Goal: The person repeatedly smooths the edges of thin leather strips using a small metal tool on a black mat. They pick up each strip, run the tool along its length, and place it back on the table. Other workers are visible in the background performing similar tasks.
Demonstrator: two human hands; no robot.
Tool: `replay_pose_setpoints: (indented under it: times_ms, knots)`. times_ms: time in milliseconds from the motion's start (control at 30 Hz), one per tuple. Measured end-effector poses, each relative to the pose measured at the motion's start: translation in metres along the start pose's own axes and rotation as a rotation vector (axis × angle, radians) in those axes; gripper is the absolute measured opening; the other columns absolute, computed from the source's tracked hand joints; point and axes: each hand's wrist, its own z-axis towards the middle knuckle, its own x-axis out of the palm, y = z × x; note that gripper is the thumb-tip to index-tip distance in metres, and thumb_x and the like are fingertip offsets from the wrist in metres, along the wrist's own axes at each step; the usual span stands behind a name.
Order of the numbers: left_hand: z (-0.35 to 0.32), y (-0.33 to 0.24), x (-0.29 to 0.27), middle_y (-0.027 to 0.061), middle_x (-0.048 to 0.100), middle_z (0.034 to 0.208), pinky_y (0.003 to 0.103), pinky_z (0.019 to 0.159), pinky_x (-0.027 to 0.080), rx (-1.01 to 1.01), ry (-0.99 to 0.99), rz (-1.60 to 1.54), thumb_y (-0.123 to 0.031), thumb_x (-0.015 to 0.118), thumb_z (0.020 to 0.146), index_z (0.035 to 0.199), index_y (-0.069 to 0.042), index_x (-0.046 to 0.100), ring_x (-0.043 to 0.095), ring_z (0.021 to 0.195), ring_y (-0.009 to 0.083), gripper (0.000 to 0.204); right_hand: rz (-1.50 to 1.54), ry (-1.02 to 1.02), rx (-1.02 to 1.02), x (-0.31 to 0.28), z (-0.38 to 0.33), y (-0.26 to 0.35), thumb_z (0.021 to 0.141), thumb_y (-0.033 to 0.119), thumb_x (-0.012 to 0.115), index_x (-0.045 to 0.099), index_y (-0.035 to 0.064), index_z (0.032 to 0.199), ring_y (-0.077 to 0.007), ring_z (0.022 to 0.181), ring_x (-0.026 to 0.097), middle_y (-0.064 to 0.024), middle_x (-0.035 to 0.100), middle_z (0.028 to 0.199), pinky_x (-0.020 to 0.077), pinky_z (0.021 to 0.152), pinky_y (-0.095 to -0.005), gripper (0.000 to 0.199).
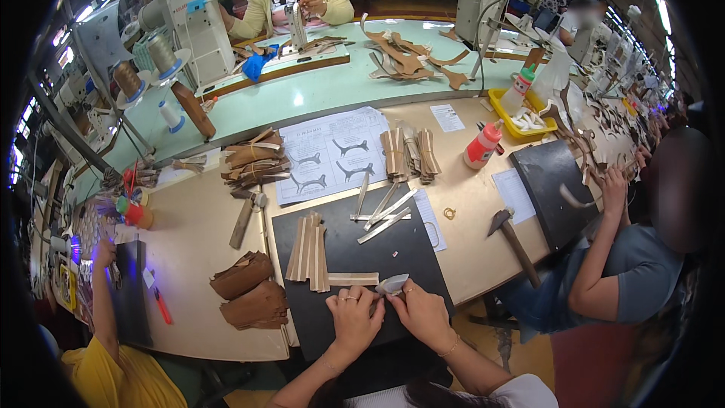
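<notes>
Over the front of a black board (355, 219), my two hands meet close together. My left hand (353, 319) has its fingers curled in, thumb and fingertips next to my right hand; whatever they pinch is too small to make out. A small pale grey curled piece (392, 284), its kind unclear, stands up from the fingertips of my right hand (423, 314), which are pinched on it. Just beyond my left hand lies a flat tan and white leather strip (353, 279). A fanned pile of similar strips (308, 251) rests at the board's left, with loose pale strips (385, 224) farther back.
Brown leather pieces (253, 302) and a hammer (246, 219) lie left of the board. Behind are a printed sheet (332, 153) and strip bundles (409, 154). To the right are a red bottle (483, 146), another hammer (515, 245) and a co-worker's arm (596, 279).
</notes>
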Motion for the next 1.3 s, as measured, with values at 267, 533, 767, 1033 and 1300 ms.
replay_pose_setpoints:
  times_ms: [267, 533, 767, 1033, 1300]
  knots:
    - [0.003, -0.004, -0.008, 0.0026, 0.061, 0.093, 0.041, 0.085, 0.034, -0.032, 0.010, -0.060, -0.016, 0.080, 0.081, 0.091, -0.010, 0.071, 0.056, 0.092, 0.0249, 0.014, 0.187, 0.066, 0.117, -0.012, 0.002, -0.003, 0.098, 0.029, 0.067, 0.058, 0.0028, 0.105, -0.0390, 0.070, 0.069, -0.0158, 0.071, 0.086, 0.0554, 0.059, -0.0458, 0.029]
    - [0.008, -0.010, -0.003, 0.0052, 0.062, 0.095, 0.042, 0.086, 0.036, -0.064, 0.025, -0.047, -0.017, 0.078, 0.085, 0.095, -0.010, 0.072, 0.057, 0.093, 0.0261, 0.014, 0.241, -0.021, -0.004, -0.034, -0.007, -0.004, 0.096, 0.014, 0.067, 0.057, 0.0024, 0.132, -0.0353, 0.088, 0.070, -0.0161, 0.070, 0.107, 0.0557, 0.073, -0.0425, 0.039]
    - [0.011, -0.015, -0.014, 0.0054, 0.062, 0.098, 0.043, 0.087, 0.036, -0.073, 0.092, -0.039, -0.018, 0.077, 0.087, 0.099, -0.010, 0.073, 0.057, 0.096, 0.0258, 0.016, 0.151, 0.033, -0.060, -0.040, -0.003, -0.001, 0.095, 0.009, 0.066, 0.054, 0.0041, 0.138, -0.0353, 0.086, 0.067, -0.0141, 0.064, 0.099, 0.0544, 0.074, -0.0435, 0.045]
    - [0.003, -0.012, -0.012, 0.0031, 0.062, 0.094, 0.040, 0.088, 0.037, -0.100, 0.014, -0.074, -0.017, 0.083, 0.080, 0.102, -0.009, 0.076, 0.058, 0.091, 0.0237, 0.025, 0.148, 0.099, -0.007, -0.039, -0.008, -0.001, 0.099, 0.009, 0.063, 0.053, 0.0060, 0.146, -0.0347, 0.081, 0.065, -0.0129, 0.063, 0.096, 0.0525, 0.071, -0.0430, 0.048]
    - [0.008, -0.011, -0.005, -0.0004, 0.061, 0.090, 0.038, 0.087, 0.033, -0.161, -0.034, -0.124, -0.018, 0.085, 0.079, 0.096, -0.010, 0.078, 0.056, 0.090, 0.0202, 0.020, 0.098, 0.034, -0.113, -0.036, 0.000, 0.008, 0.099, 0.010, 0.063, 0.052, 0.0036, 0.148, -0.0311, 0.072, 0.065, -0.0110, 0.064, 0.092, 0.0526, 0.065, -0.0405, 0.051]
